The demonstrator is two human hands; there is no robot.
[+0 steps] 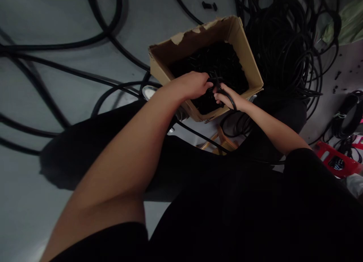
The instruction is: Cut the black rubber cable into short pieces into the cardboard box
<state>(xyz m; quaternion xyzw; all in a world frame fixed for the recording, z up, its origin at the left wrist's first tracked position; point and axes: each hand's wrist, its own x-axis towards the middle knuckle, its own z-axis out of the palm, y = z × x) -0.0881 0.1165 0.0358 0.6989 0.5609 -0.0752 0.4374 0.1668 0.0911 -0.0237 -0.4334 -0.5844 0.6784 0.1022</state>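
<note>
My left hand (197,84) is closed on the end of a thin black strip (212,80), above the near half of an open cardboard box (254,65). Facing it, my right hand (224,97) grips a pair of scissors with black handles (231,101). The scissor blades point away from me and look slightly apart, close to the strip; whether they touch it is too dark to tell. Below both hands, the box holds a heap of small dark pieces (210,55).
Thick black cables (62,47) loop over the grey floor (56,19) at left. A big tangle of black tubing (286,38) lies right of the box. A red plastic stool-like object (337,159) stands far right. Small black bits (207,5) lie beyond the box.
</note>
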